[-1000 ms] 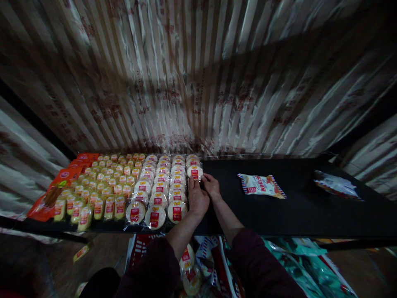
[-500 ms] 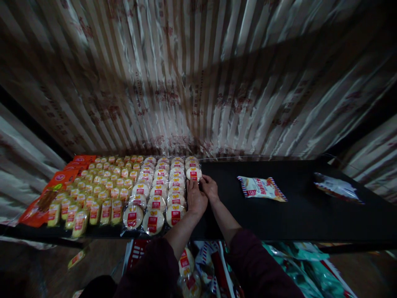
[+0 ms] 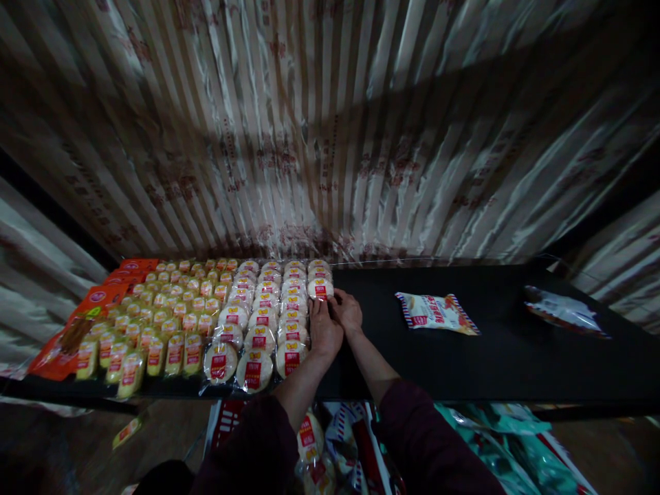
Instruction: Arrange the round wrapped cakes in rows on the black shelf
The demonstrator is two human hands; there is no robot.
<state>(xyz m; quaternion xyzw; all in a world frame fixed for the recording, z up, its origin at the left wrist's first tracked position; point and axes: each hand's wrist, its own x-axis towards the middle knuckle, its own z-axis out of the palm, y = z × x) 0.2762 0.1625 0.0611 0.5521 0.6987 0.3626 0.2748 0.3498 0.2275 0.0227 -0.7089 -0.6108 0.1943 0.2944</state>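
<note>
Rows of round white snack packets (image 3: 258,323) with red and yellow labels lie on a black shelf (image 3: 495,357). My left hand (image 3: 324,328) rests palm down beside the rightmost row, its fingers reaching to the nearest packet (image 3: 320,289) of that row. My right hand (image 3: 347,311) sits just to the right, fingers curled against the same packet's wrapper edge. Whether either hand truly grips the packet is unclear. Both sleeves are dark maroon.
Small yellow packets (image 3: 155,323) and orange bags (image 3: 77,330) fill the shelf's left. A striped white snack bag (image 3: 436,313) lies to the right, another bag (image 3: 564,311) at the far right. More packets (image 3: 312,447) sit below. A striped curtain (image 3: 330,124) hangs behind.
Both hands stayed at the rightmost row's front packet, edging slightly forward. The view shifted a little.
</note>
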